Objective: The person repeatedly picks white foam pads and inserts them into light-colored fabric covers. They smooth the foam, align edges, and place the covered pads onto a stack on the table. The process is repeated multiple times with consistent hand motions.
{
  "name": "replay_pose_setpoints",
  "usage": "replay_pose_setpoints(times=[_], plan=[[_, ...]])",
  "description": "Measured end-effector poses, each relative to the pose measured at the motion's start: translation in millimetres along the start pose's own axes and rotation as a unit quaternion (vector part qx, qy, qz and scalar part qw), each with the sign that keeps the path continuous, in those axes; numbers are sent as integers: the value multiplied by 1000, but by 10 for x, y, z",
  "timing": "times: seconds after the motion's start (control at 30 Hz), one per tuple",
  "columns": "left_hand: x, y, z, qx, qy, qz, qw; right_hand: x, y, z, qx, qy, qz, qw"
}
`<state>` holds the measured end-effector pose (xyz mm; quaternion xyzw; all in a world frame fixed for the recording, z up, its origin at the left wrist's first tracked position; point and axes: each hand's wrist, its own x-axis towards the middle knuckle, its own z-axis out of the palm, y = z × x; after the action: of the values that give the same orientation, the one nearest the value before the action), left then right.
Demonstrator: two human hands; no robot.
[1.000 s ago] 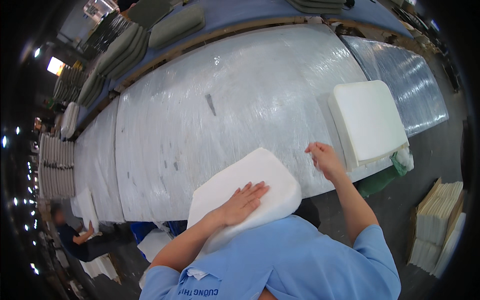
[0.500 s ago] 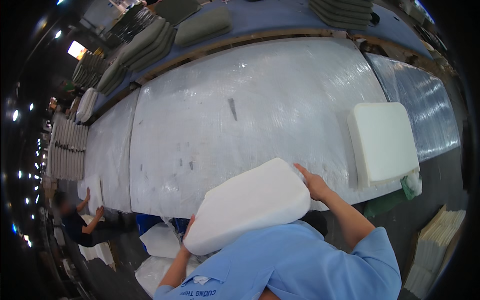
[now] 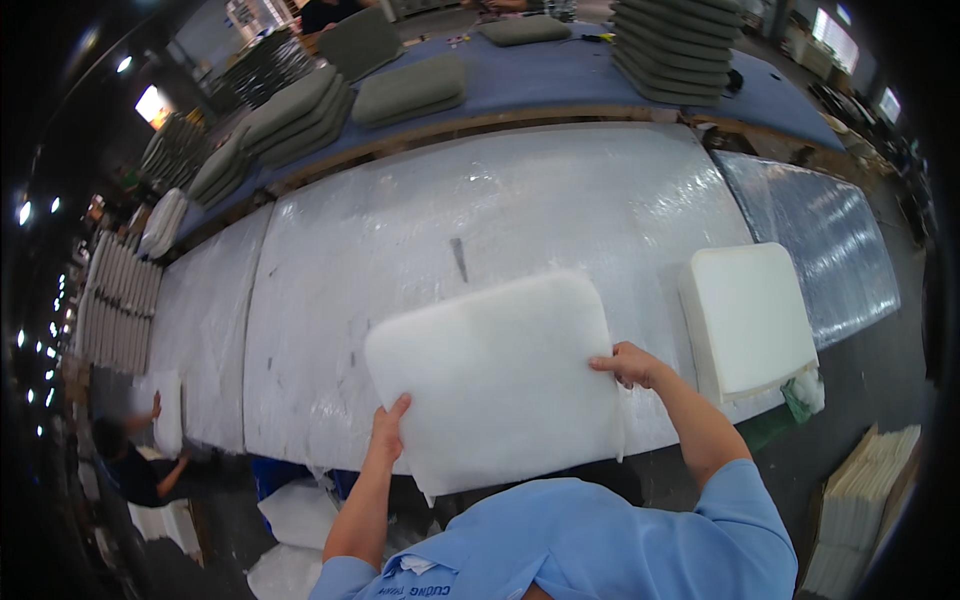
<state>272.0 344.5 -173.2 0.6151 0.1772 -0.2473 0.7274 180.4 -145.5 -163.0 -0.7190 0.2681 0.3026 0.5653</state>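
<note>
Head view, left fingers [image 3: 399, 405] and right fingers [image 3: 603, 363] gripping white pad [image 3: 500, 385], film-wrapped table [image 3: 345, 250], blue bench [image 3: 540, 78]

The white cushion pad [image 3: 500, 385] hides most fingers of the left hand [image 3: 387, 432]. A co-worker [image 3: 132, 472] has a blurred face. The lower edge crops the light-blue shirt [image 3: 580, 535]; small items [image 3: 458, 41] on the blue table [image 3: 545, 82] are unidentifiable.
</note>
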Motion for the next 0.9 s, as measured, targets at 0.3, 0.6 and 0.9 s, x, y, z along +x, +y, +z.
replay_pose_setpoints(times=[0.3, 0.6, 0.9], plan=[[598, -319, 658, 161, 50, -39, 985, 98, 858, -90, 101, 110, 87, 985], [-349, -1133, 595, 481, -34, 102, 870, -350, 1641, 158, 287, 233, 85, 925], [-232, -848, 1805, 361, -288, -144, 875, -908, 1602, 645, 300, 303, -145, 893]])
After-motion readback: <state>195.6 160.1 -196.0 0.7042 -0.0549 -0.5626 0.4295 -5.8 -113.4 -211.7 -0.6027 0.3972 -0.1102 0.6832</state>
